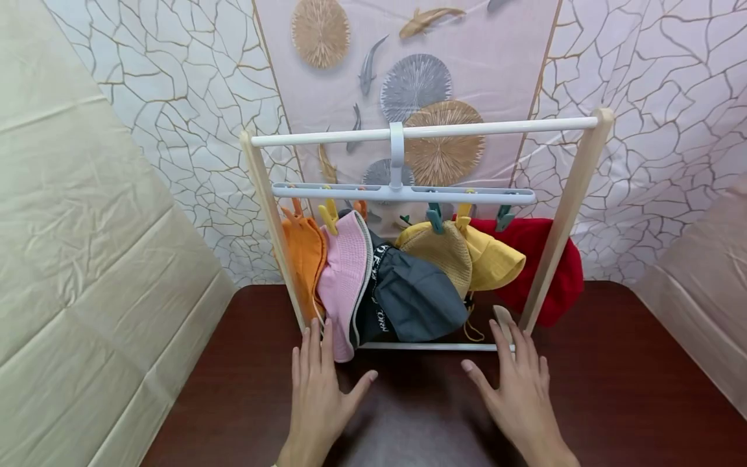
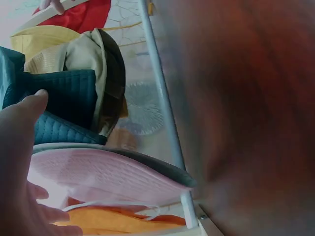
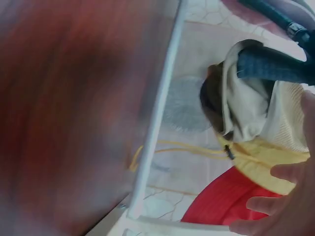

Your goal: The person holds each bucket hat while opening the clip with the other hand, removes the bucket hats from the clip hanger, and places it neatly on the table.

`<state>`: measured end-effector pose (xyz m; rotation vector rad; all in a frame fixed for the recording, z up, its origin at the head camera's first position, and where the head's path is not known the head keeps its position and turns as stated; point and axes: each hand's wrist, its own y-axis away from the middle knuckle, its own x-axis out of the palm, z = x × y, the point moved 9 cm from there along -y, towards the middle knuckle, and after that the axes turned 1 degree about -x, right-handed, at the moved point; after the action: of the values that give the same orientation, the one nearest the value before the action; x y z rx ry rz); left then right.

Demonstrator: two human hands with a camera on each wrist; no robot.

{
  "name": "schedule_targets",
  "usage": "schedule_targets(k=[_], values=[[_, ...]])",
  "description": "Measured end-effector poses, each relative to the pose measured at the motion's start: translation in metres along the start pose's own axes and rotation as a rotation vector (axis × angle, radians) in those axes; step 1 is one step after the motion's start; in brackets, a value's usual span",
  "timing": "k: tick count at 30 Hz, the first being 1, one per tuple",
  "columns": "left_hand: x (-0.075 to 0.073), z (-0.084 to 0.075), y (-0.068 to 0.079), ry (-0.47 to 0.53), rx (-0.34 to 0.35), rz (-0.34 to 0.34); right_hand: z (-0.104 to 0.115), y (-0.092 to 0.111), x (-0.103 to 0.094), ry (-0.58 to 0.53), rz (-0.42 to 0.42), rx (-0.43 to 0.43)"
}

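Several hats hang by clothespins from a pale blue clip hanger (image 1: pixel 332 191) hooked on the rack's white top bar (image 1: pixel 496 129). From left to right they are an orange hat (image 1: pixel 306 253), a pink bucket hat (image 1: pixel 344 259), a dark grey hat (image 1: pixel 417 295), a beige hat (image 1: pixel 440 253), a yellow hat (image 1: pixel 493 259) and a red hat (image 1: pixel 560 272). My left hand (image 1: pixel 320 389), fingers spread, is nearest the pink hat's lower brim and the left post. My right hand (image 1: pixel 519 392), also spread, is by the right post's foot. Neither hand holds anything; whether the fingertips touch the rack is unclear.
The rack has wooden side posts (image 1: pixel 567 220) and a white lower bar (image 1: pixel 432 347). It stands on a dark brown table (image 1: pixel 408 415). A yellow cord (image 3: pixel 187 147) dangles by the lower bar. Behind is a patterned cloth (image 1: pixel 187 97); pale padded panels (image 1: pixel 117 311) flank the table.
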<state>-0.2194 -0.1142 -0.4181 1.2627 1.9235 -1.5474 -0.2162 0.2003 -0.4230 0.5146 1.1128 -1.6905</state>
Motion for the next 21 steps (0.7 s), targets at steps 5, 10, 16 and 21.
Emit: schedule_targets(k=[5,10,16,21], values=[[-0.015,-0.011,-0.011,0.137,0.057,-0.108,0.018,-0.005,-0.017,-0.141,-0.094,-0.048],[-0.024,-0.020,-0.021,0.208,0.097,-0.172,0.036,-0.010,-0.035,-0.240,-0.157,-0.076],[-0.034,-0.030,-0.037,0.268,0.167,-0.280,0.063,-0.022,-0.046,-0.352,-0.160,-0.131],[-0.034,-0.036,-0.051,0.272,0.191,-0.281,0.082,-0.031,-0.044,-0.443,-0.145,-0.129]])
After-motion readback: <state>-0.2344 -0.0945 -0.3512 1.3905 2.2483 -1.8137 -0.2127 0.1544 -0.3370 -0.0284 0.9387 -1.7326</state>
